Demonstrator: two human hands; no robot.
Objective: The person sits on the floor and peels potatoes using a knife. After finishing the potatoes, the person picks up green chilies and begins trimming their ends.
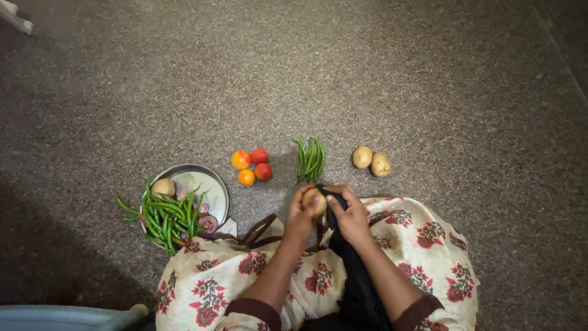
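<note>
My left hand (300, 213) grips a small brown potato (315, 200) just above my lap. My right hand (349, 213) presses a black cloth (350, 270) against that potato; the cloth trails down between my arms. I sit on a speckled grey floor in a cream garment with red flowers (429, 245). Just beyond my hands lies a bunch of green beans (310, 159). Two more potatoes (371, 160) rest to the right of the beans.
Several tomatoes (252, 165), red and orange, lie left of the beans. A steel plate (211, 184) at the left holds green chillies (166, 216), a potato (163, 186) and onions (206, 220). A pale blue object (61, 317) sits at the bottom left corner.
</note>
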